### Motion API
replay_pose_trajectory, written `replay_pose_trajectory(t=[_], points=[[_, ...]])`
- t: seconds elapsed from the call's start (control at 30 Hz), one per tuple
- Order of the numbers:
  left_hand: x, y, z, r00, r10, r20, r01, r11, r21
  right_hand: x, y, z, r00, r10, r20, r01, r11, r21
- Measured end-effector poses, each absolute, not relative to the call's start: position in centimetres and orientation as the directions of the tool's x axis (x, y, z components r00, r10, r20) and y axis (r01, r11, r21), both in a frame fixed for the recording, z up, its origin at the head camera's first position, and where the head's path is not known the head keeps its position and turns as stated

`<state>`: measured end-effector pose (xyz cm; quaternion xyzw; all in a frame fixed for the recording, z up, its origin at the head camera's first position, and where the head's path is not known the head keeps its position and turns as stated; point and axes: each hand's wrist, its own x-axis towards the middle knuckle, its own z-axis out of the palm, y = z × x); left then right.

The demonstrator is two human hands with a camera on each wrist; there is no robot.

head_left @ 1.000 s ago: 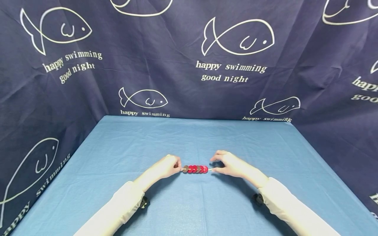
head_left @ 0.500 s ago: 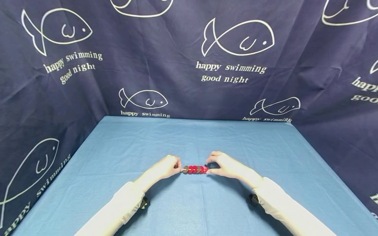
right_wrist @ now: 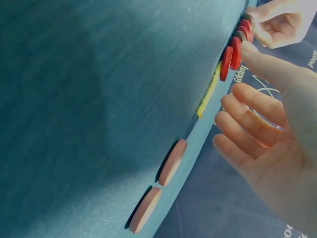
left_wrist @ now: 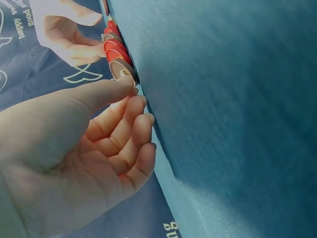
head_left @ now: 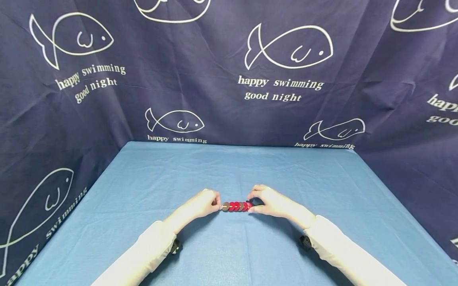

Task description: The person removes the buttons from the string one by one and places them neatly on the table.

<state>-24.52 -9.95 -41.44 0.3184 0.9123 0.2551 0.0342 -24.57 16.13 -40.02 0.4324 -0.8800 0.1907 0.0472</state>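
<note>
Red and brown discs [head_left: 236,206] lie in row on blue cloth [head_left: 232,171]. Left of discs, left hand [head_left: 206,202] pinches yellow string [right_wrist: 209,91]. Right of discs, right hand [head_left: 273,201] has loose fingers, thumb touching red one.

On the yellow cord [right_wrist: 209,96] we see red discs [head_left: 236,207] and brown discs [head_left: 226,209], running brown, red, red, brown, red, red from the left. Two loose discs [right_wrist: 172,163] look pinkish brown to us. The cloth [head_left: 200,171] is plain blue, the curtain [head_left: 214,67] navy with white fish [head_left: 293,47] and lettering [head_left: 280,82], the sleeves [head_left: 139,250] white.
</note>
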Motion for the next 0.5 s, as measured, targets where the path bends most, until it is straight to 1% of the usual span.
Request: replay_pose_trajectory(t=[0.2, 0.5], points=[[-24.44, -9.98, -41.34, -0.791, 0.598, 0.132, 0.58, 0.662, 0.474, -24.56, 15.85, -39.9, -0.616, -0.751, 0.237, -0.784, 0.555, -0.279], [-24.46, -10.03, -41.52, -0.795, 0.595, 0.123, 0.572, 0.665, 0.48, -24.72, 15.46, -40.19, -0.616, -0.759, 0.211, -0.782, 0.555, -0.283]])
